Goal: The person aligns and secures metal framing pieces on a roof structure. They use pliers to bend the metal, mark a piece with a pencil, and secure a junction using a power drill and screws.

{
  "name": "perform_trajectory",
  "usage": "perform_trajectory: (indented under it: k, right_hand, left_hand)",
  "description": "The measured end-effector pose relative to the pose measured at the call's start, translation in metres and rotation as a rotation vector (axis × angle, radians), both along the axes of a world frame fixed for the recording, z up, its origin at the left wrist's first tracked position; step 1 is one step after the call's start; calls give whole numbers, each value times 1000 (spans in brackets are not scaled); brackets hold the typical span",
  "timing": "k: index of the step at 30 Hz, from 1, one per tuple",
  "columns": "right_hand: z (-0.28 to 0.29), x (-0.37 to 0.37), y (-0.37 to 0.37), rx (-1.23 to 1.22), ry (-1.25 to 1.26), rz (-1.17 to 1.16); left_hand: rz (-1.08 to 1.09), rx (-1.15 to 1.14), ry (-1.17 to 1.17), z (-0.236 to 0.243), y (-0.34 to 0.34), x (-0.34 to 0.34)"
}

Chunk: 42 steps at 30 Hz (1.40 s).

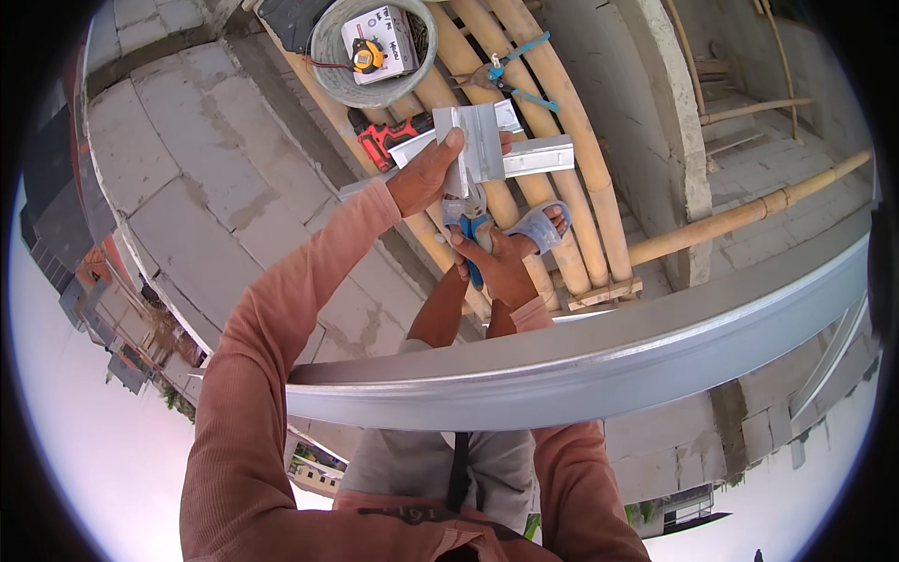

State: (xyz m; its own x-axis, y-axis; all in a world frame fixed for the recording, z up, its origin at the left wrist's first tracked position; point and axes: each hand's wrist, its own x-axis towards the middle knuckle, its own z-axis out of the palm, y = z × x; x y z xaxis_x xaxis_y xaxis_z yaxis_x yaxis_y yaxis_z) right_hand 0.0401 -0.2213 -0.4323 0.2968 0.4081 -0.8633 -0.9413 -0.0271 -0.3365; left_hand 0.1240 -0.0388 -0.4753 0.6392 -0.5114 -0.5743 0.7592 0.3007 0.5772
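My left hand [423, 178] grips a short silver metal channel piece [481, 140], thumb on top, held out over the bamboo. In my right hand [504, 270] are blue-handled snips [475, 229], their head up against the lower end of the piece. Whether the blades bite into the metal cannot be made out. Other silver channel offcuts [538, 157] lie just beyond my left hand. Beside them rests a red and black cordless drill [377, 140]. Farther off lies a hand tool with turquoise handles [534, 97].
Bamboo poles [599, 201] form the platform under my sandalled feet. A grey bucket [330, 82] holds a white box [401, 39] and a yellow tape measure [367, 58]. A long silver metal beam [581, 370] crosses between my arms and body. Block walls [178, 150] flank the platform.
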Motion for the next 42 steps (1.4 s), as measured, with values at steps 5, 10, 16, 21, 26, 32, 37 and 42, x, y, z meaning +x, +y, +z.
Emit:
perform_trajectory:
  k: [5, 10, 16, 21, 26, 32, 37, 42]
  right_hand:
    - [-1, -21, -10, -43, -251, 155]
    - [15, -48, -36, 163, 189, -88]
    - [23, -32, -65, 83, 447, -102]
    - [24, -29, -60, -341, -287, 254]
    - [18, -19, -77, -247, -661, 362]
    - [21, -1, -84, -145, -742, 463]
    - [30, 7, -88, -42, -750, 504]
    - [31, 5, -90, -73, -679, 497]
  left_hand:
    - [-28, 79, 45, 5, 9, 11]
    - [-176, 676, -374, 7, 24, 15]
    - [47, -457, 536, 12, 52, -4]
    - [73, -352, 740, 42, 42, -3]
    - [-107, -415, 770, 38, 57, -9]
    - [-235, -464, 866, 44, 51, -14]
    - [-290, -481, 909, 42, 45, -14]
    - [-403, -540, 870, 42, 42, -11]
